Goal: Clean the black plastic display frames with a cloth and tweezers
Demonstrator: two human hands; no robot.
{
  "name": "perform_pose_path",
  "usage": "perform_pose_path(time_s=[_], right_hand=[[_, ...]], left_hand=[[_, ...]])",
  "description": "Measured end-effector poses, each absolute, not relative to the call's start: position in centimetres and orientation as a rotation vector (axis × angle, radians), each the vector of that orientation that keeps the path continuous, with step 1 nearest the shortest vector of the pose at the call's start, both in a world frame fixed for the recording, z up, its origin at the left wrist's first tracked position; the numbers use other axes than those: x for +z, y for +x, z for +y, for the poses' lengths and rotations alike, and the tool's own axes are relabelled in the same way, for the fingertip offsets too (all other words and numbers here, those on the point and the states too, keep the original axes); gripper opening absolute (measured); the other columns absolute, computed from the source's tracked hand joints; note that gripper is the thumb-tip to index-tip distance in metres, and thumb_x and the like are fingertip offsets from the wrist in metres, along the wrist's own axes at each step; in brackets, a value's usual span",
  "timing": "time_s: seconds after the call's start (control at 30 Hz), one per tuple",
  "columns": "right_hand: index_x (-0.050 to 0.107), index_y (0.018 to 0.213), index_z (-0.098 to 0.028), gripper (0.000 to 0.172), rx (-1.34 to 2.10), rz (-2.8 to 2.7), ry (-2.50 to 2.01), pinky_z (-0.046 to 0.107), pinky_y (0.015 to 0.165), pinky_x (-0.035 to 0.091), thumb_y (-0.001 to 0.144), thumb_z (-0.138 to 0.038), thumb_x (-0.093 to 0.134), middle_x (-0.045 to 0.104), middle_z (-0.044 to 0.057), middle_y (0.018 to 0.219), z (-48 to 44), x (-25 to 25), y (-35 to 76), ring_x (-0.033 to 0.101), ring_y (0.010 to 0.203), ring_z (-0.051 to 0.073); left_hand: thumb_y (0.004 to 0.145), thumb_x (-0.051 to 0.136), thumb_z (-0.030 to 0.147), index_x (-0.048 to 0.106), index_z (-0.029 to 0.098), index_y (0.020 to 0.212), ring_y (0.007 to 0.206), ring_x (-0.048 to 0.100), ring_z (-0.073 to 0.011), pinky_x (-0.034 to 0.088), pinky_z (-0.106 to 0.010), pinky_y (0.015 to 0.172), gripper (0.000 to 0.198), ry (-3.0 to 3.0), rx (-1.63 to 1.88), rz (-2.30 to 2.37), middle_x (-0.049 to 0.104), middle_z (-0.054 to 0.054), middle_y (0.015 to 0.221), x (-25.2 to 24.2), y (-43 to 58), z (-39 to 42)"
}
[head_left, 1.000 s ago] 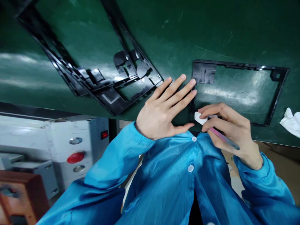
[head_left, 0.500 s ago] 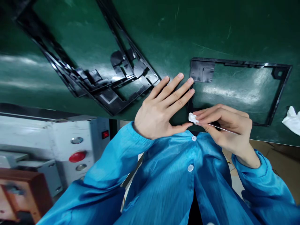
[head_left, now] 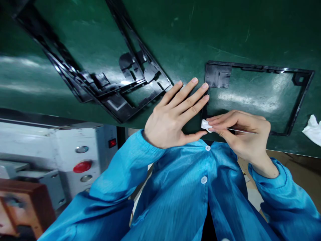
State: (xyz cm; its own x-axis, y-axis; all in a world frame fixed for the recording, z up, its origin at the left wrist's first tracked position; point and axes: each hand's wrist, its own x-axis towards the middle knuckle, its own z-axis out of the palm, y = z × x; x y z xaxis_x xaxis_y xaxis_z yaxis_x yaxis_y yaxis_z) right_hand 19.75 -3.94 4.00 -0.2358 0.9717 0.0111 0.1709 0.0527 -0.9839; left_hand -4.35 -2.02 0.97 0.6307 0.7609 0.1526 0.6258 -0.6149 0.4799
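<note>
A black plastic frame [head_left: 258, 67] with a flat plate in one corner lies on the green tabletop [head_left: 233, 30]. My left hand [head_left: 173, 117] rests with fingers spread, its fingertips at the frame's left side. Pinched in my right hand [head_left: 240, 130] is a small folded white cloth or tissue [head_left: 206, 125], pressed at the frame's near left corner. A thin metal rod [head_left: 242, 131] also runs through the right hand's grip; its tip is hidden by the fingers and the white wad.
More black plastic frames [head_left: 120, 107] lie overlapping to the left. A crumpled white tissue [head_left: 313, 130] sits at the right edge. Below the table at left stands a grey control box [head_left: 72, 144] with a red button [head_left: 82, 166], beside a brown block [head_left: 27, 204].
The white wad and my right hand have shifted very slightly at the frame's corner, and the thin rod lies flatter. My left hand stays spread in place.
</note>
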Motion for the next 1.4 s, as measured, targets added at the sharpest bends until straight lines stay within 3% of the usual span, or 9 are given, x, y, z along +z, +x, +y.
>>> perform_pose_path(time_s=[0.67,0.87,1.07,1.23,1.4], right_hand=[[0.081,0.091,-0.029,0.020,1.287,-1.552,-1.177,0.039,0.070,0.073,0.094,-0.010,0.085,0.085,0.000,0.095,-3.89,4.13,19.93,0.084,0.086,0.025],[0.080,0.091,-0.039,0.027,1.242,-1.553,-1.270,0.046,0.076,0.075,0.097,-0.012,0.079,0.084,-0.003,0.096,-3.75,4.44,19.65,0.084,0.088,0.026],[0.081,0.089,-0.034,0.026,1.368,-1.554,-1.187,0.040,0.070,0.075,0.096,-0.009,0.080,0.084,-0.002,0.092,-3.70,4.27,19.78,0.084,0.084,0.025],[0.082,0.090,-0.031,0.026,1.277,-1.445,-1.244,0.037,0.077,0.075,0.093,-0.005,0.084,0.084,-0.002,0.094,-3.93,4.10,19.59,0.084,0.087,0.022],[0.083,0.089,-0.028,0.025,1.357,-1.465,-1.209,0.032,0.075,0.074,0.091,-0.003,0.085,0.084,-0.002,0.092,-4.06,3.86,19.47,0.084,0.086,0.020]], left_hand=[[0.105,0.062,0.060,0.028,0.029,0.175,0.168,0.036,-0.0371,0.030,-0.059,0.140,0.084,2.476,0.482,1.098,0.042,-0.010,0.177,1.02,-4.32,-1.98],[0.105,0.061,0.063,0.030,0.030,0.175,0.168,0.036,-0.0362,0.032,-0.060,0.139,0.084,2.476,0.454,1.113,0.041,-0.009,0.177,1.11,-4.40,-1.99],[0.106,0.061,0.062,0.034,0.033,0.174,0.168,0.036,-0.0363,0.032,-0.062,0.139,0.079,2.435,0.456,1.121,0.042,-0.007,0.177,1.05,-4.42,-1.94],[0.105,0.062,0.063,0.032,0.030,0.174,0.167,0.037,-0.0357,0.034,-0.061,0.138,0.083,2.493,0.475,1.115,0.043,-0.010,0.176,0.96,-4.41,-1.98],[0.105,0.063,0.061,0.027,0.030,0.176,0.168,0.035,-0.0365,0.031,-0.061,0.139,0.085,2.493,0.454,1.106,0.041,-0.011,0.177,0.90,-4.49,-1.98]])
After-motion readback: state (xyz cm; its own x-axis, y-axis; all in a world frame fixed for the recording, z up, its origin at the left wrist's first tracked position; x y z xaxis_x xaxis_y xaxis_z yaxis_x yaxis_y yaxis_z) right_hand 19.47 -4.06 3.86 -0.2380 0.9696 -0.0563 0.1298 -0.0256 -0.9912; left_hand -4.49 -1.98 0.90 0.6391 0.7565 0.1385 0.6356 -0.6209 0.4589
